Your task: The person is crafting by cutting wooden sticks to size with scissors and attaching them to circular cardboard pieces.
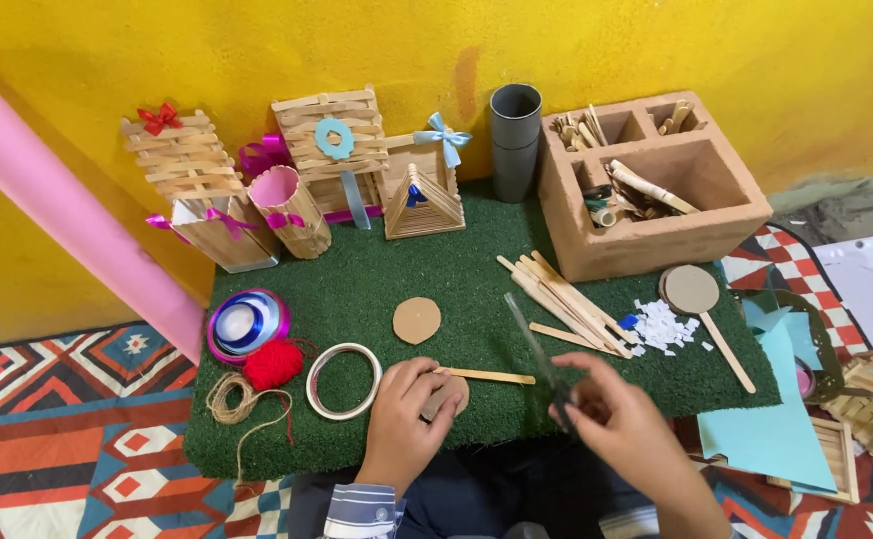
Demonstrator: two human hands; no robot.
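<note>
Left hand (pixel 404 414) fingers pin a cardboard disc (pixel 448 394) and wooden stick (pixel 484 375) on the green mat (pixel 356 284); right hand (pixel 616 419) fingers grasp scissors (pixel 541 349)

The person is wearing a shirt with thin stripes in white, blue and dark lines, and the cuff of its sleeve (pixel 361 507) is showing at the wrist of the left hand (pixel 408 417). The right hand (pixel 624 424) is wearing nothing at all, with no ring, no watch and no glove showing, and the arm behind it is looking bare as far as the bottom edge. Down between the two arms the person is wearing dark blue cloth (pixel 476 494), and it is too dim there to tell if it is trousers or something else.
</note>
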